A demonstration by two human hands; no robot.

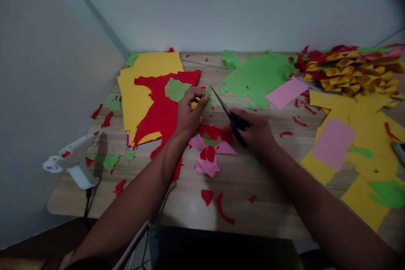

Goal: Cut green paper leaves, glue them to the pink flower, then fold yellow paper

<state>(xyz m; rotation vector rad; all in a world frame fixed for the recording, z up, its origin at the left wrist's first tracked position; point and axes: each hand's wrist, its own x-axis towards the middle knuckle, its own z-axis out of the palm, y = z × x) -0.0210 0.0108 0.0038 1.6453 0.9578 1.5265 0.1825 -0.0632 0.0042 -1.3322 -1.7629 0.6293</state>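
My left hand (190,112) pinches a small piece of green paper (208,92) between thumb and fingers. My right hand (255,130) is closed around the dark handles of a pair of scissors (225,107). The blades point up and left, their tips close to the green piece. Below and between my hands lies a folded pink paper flower (207,166) with small red pieces on it. Just above the flower are pink, red and green paper bits. A large cut sheet of red paper (161,114) lies under and beside my left hand, with a green scrap (177,89) on top.
A white glue gun (74,162) with a cord stands at the table's left edge. Yellow sheets (152,62) lie behind the red paper. Green paper (259,76) and pink rectangles (334,143) are to the right, near a pile of folded yellow pieces (354,74). Scraps are scattered about.
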